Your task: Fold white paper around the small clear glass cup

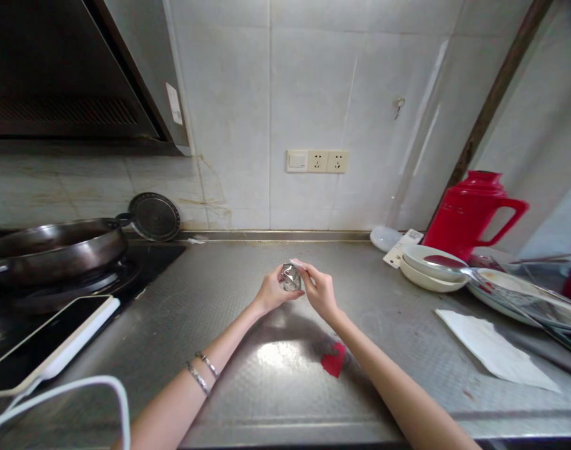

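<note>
My left hand [272,290] is closed around a small shiny, clear-to-silver block-shaped object [292,278], held above the steel counter [210,294]. It looks like glass, but its exact kind is unclear. At the object's upper right edge, my right hand [319,287] has its fingers pinched together. A bit of white shows at those fingertips, too small to name. Two silver bracelets [201,375] circle the left wrist. Below the hands, a torn red scrap [333,360] lies on the counter beside the right forearm.
On the left are a pan [55,256] on the stove, a round dark lid [154,216] against the wall, and a phone [42,344] with a white cable [119,394]. To the right stand a red thermos jug [466,215], stacked bowls [433,278] and a paper napkin [496,350].
</note>
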`<state>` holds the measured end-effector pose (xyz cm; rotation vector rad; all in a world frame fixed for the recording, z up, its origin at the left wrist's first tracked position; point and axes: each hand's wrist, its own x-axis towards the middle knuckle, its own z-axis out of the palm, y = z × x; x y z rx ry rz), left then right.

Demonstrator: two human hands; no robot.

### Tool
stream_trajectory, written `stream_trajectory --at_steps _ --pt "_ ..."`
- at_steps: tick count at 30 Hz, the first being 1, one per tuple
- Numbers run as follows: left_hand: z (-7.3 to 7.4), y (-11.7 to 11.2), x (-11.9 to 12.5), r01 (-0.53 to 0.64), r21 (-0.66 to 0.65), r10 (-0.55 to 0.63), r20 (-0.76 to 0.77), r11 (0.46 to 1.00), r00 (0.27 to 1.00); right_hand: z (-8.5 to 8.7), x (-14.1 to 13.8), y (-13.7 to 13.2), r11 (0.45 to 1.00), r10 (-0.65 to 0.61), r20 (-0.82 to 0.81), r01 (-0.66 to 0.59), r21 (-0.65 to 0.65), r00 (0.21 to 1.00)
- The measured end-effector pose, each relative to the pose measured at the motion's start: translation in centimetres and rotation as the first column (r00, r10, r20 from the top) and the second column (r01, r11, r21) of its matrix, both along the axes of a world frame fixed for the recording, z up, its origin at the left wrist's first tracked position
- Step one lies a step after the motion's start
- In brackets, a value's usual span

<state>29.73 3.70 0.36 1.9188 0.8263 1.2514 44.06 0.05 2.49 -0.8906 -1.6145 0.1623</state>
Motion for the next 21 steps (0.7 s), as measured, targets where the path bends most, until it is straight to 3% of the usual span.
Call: stream_trajectory --at_steps 4,7,11,16,21 --pt "0.2 0.2 -0.1 0.037 -0.005 -0.037 0.052 0.999 0.998 0.0 -0.3 -0.5 0.998 0.009 0.044 -0.011 0.058 0.999" --pt "0.4 0.2 -0.1 0.001 -0.015 0.0 0.049 1.0 0.999 0.1 -0.5 -0.8 0.997 0.026 0.053 -0.03 0.071 0.998" --pt "0.5 0.2 -0.2 0.005 -0.028 -0.004 0.068 1.0 0.998 0.6 -0.4 -0.8 1.0 0.024 -0.005 -0.024 0.014 1.0" --pt "0.6 0.0 -0.1 0.006 -0.033 -0.004 0.055 0.999 0.998 1.0 0.7 0.4 0.991 -0.118 -0.224 0.1 -0.092 0.967" --pt "0.7 -0.6 0.1 0.039 -0.025 -0.038 0.043 0.999 0.998 0.4 0.9 1.1 0.991 -0.057 -0.182 0.034 -0.127 0.982"
